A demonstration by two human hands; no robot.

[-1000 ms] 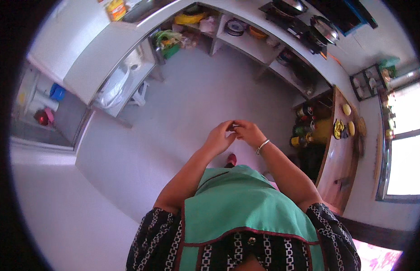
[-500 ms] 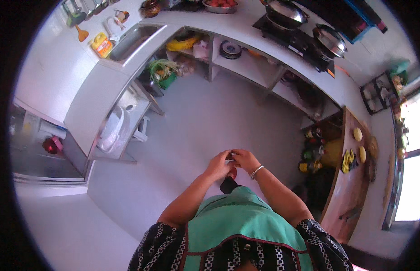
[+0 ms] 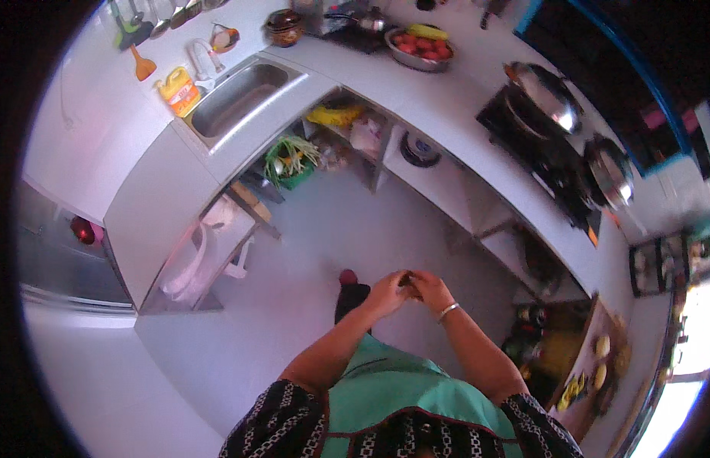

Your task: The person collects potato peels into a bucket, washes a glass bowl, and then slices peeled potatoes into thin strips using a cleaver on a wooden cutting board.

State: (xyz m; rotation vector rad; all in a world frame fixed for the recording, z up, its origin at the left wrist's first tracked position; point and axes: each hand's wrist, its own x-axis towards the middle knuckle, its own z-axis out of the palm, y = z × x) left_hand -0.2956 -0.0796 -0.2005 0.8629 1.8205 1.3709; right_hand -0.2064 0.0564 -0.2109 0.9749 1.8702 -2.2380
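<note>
My left hand and my right hand meet in front of my green apron, fingertips together. Between the fingers is something small and dark, too hidden to name. Both hands look closed around it, the fingers bent inward. A bracelet circles my right wrist. Below the hands, the floor shows, and one of my legs in dark cloth reaches forward with a reddish shoe.
A counter curves around ahead, with a steel sink, a yellow jug, a bowl of red fruit or vegetables and a stove bearing pans. Below it, shelves hold a green basket of leafy vegetables. A wooden table stands right.
The view has swung, so the sink and counter appear lower and nearer. A foot now reaches forward at the left. My hands remain together around the small dark thing.
</note>
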